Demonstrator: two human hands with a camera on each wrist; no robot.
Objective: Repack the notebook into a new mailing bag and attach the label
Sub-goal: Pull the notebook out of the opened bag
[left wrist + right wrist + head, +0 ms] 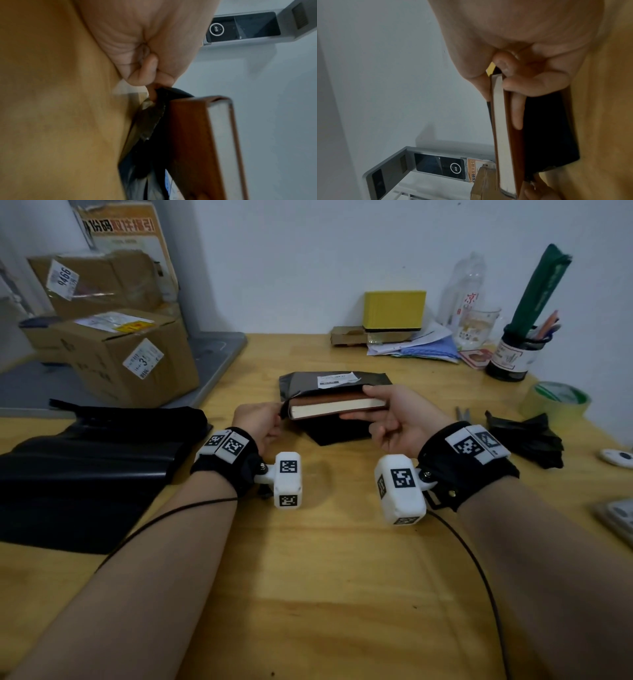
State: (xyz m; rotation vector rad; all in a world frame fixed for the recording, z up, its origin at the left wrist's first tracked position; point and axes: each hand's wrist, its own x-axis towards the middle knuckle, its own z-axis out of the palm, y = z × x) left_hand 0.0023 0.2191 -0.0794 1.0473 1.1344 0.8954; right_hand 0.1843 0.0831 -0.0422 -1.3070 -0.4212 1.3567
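A brown-covered notebook (329, 407) sticks halfway out of the open mouth of a dark grey mailing bag (298, 383) at mid-table. The bag carries a white label (337, 379). My left hand (278, 414) pinches the bag's open edge at its left corner. My right hand (363, 404) grips the notebook's right end, thumb on top and fingers underneath. In the left wrist view, the fingertips (152, 92) pinch the bag's edge (150, 119) beside the notebook (197, 142). In the right wrist view, fingers (517, 112) lie under the notebook (499, 121), above the bag's black lower flap (547, 128).
A pile of black mailing bags (85, 457) lies at the left. Cardboard boxes (130, 354) stand at the back left. A tape roll (555, 402), a metal tool (462, 414) and crumpled black plastic (527, 436) sit at the right. A yellow box (394, 309) and a pen holder (513, 354) stand behind.
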